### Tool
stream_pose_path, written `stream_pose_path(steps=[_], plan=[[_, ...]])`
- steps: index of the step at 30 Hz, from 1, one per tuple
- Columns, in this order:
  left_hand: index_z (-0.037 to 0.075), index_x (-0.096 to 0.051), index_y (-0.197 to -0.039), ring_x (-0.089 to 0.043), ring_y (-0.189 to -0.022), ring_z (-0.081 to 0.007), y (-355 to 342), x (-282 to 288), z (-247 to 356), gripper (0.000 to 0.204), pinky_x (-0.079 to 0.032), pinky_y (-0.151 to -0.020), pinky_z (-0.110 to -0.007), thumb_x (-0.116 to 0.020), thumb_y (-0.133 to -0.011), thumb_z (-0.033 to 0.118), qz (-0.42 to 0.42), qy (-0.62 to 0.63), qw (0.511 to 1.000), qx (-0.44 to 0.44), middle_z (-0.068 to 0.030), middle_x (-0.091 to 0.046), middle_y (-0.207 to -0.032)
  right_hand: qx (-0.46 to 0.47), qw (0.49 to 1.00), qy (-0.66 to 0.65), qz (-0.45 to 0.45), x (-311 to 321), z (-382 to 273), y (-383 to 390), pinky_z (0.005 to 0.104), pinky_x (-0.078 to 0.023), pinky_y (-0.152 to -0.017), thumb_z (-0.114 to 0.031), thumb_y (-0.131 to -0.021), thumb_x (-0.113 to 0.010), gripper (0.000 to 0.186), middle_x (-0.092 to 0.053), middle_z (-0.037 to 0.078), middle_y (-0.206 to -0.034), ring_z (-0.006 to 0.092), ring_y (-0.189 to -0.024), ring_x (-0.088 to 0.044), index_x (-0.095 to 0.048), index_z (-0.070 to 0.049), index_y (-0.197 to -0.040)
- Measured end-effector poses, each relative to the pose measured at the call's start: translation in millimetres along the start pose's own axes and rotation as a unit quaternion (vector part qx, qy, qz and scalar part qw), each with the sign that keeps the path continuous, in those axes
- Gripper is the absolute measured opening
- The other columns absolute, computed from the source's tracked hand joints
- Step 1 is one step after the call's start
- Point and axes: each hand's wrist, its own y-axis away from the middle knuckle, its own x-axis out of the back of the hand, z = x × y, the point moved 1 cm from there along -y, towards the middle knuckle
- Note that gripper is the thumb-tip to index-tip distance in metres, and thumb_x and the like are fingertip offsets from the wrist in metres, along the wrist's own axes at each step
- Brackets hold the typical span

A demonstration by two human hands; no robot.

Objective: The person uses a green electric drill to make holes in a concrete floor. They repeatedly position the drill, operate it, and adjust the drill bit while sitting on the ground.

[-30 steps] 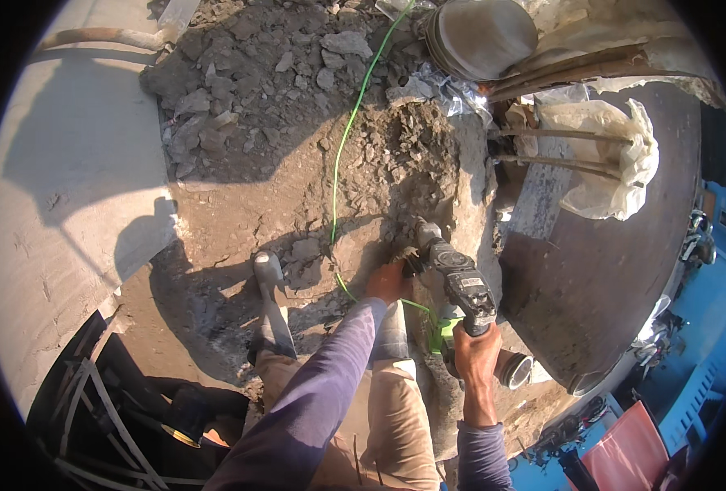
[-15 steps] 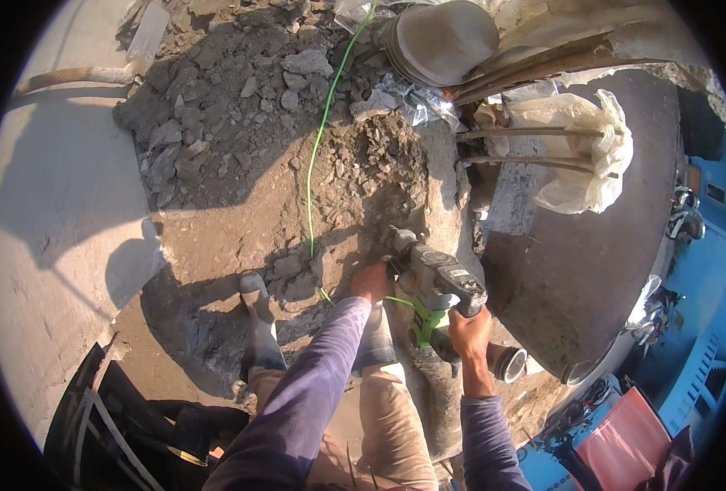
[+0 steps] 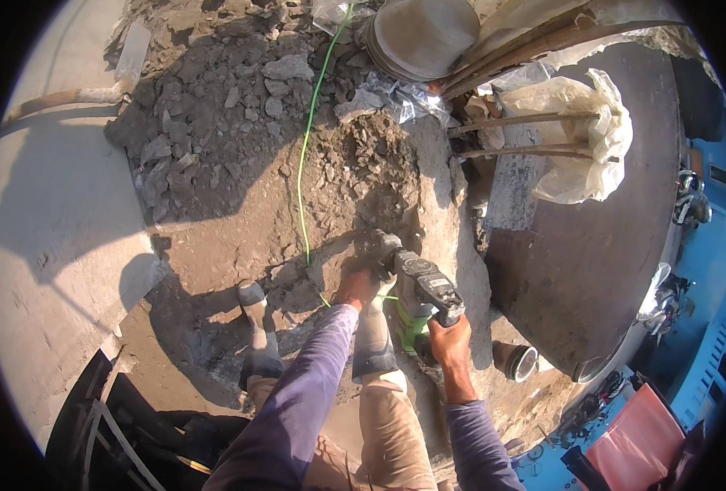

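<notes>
Brown earth (image 3: 207, 250), broken and uneven, forms most of the work area. Pale grey slab (image 3: 68, 204) borders it on the left, crossed by shadow; a dark, curved panel (image 3: 592, 270) stands on the right. Rubble heap (image 3: 207, 123) of grey lumps occupies the upper left of the ground. Whitish plastic sheeting (image 3: 596, 155) is bunched over the ends of two rods (image 3: 527, 121) in front of the panel. Round, dust-coated bucket (image 3: 432, 37) is at the top, just beside crumpled clear plastic. Power tool (image 3: 419, 274), black and grey with a green lower section, is located over the earth beside the right boot (image 3: 374, 340), its front end directed away from the person; contact between its tip and the ground cannot be determined. Left boot (image 3: 261, 331) is planted apart on the soil. Right hand (image 3: 451, 337) is wrapped firmly around the tool's rear handle. Left hand (image 3: 358, 288) is at the left of the tool's front section; its fingers are in shadow, and whether they close on anything cannot be told. Short pipe section (image 3: 514, 360) lies to the right of the right hand, clear of it. Thin green cord (image 3: 302, 164) runs from the top of the ground down toward the left hand.
</notes>
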Motion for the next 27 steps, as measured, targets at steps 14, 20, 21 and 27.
stream_pose_path(steps=[14,20,21,27], plan=[[0.007,-0.076,-0.119,-0.076,-0.096,-0.0456,103.5,15.8,-48.2,0.048,-0.059,-0.084,-0.057,-0.082,-0.092,0.045,0.068,0.014,0.995,-0.073,-0.0242,-0.079,-0.102,0.026,0.994,-0.094,-0.049,22.2,-24.8,146.2,0.0384,-0.061,-0.068,-0.013,-0.087,-0.076,0.038,-0.077,0.017,-0.079,0.0230,-0.069,-0.078,-0.067,0.008,-0.117],[0.007,-0.075,-0.121,-0.077,-0.102,-0.0439,47.9,34.2,-29.1,0.049,-0.060,-0.087,-0.055,-0.080,-0.092,0.047,0.081,0.023,0.989,-0.124,-0.0235,-0.079,-0.108,0.054,0.998,-0.031,0.012,-14.7,-32.7,122.6,0.0438,-0.060,-0.072,-0.013,-0.088,-0.077,0.033,-0.077,0.025,-0.086,0.0352,-0.080,-0.081,-0.067,0.007,-0.113],[0.008,-0.075,-0.124,-0.076,-0.104,-0.0437,32.0,38.0,-30.8,0.050,-0.061,-0.089,-0.055,-0.079,-0.093,0.048,0.051,0.022,0.992,-0.117,-0.0230,-0.079,-0.111,0.064,0.997,-0.015,0.029,-28.6,-45.7,109.2,0.0453,-0.060,-0.073,-0.012,-0.088,-0.077,0.032,-0.076,0.027,-0.087,0.0396,-0.081,-0.080,-0.066,0.007,-0.112],[0.015,-0.071,-0.139,-0.075,-0.116,-0.0425,-32.6,0.2,-75.1,0.056,-0.059,-0.100,-0.052,-0.072,-0.095,0.049,0.026,0.089,0.993,-0.074,-0.0211,-0.078,-0.125,0.104,0.993,0.053,0.003,-50.4,-61.9,83.1,0.0497,-0.060,-0.077,-0.013,-0.086,-0.078,0.037,-0.077,0.029,-0.091,0.0472,-0.089,-0.079,-0.067,0.003,-0.117]])
